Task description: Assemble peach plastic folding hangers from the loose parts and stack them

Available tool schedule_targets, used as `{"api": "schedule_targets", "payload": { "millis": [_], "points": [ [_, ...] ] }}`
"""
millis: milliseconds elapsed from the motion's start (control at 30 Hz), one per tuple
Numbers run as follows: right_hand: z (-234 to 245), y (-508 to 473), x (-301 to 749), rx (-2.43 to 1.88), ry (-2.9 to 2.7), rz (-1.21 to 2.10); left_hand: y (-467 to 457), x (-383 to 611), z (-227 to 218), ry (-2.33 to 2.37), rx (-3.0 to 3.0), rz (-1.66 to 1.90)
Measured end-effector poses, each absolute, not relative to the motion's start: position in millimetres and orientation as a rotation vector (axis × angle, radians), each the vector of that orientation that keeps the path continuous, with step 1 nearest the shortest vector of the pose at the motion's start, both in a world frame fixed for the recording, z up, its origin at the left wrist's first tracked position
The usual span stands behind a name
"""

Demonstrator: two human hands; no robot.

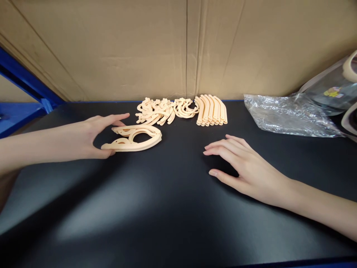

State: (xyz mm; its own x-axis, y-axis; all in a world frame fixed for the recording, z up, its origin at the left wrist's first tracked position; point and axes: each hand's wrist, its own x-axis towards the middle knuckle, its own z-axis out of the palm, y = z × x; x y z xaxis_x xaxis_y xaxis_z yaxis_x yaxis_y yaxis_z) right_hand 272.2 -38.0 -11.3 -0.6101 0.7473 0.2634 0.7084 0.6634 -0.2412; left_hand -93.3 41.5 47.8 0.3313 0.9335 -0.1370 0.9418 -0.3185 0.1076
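My left hand (93, 136) rests on the black tabletop (167, 208) with fingers spread, thumb and fingertips touching the left end of a small stack of peach plastic curved pieces (134, 138). My right hand (242, 167) lies flat and open on the table to the right, holding nothing, fingers pointing left. Behind them, at the back of the table, lie a loose heap of peach hook-shaped parts (164, 109) and a tidy row of curved peach bars (212, 110).
A crumpled clear plastic bag (290, 115) lies at the back right, with more bagged items (334, 89) beyond it. A cardboard wall (178, 48) closes off the back. A blue metal shelf frame (25, 93) stands at the left.
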Motion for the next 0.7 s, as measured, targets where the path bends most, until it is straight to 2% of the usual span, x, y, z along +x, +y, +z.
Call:
{"api": "schedule_targets", "payload": {
  "millis": [700],
  "points": [
    [-11.0, -37.9, 272.4, -1.143, -2.549, 0.157, 47.4, -98.9, 44.4, 1.709, 2.420, -0.064]
  ]
}}
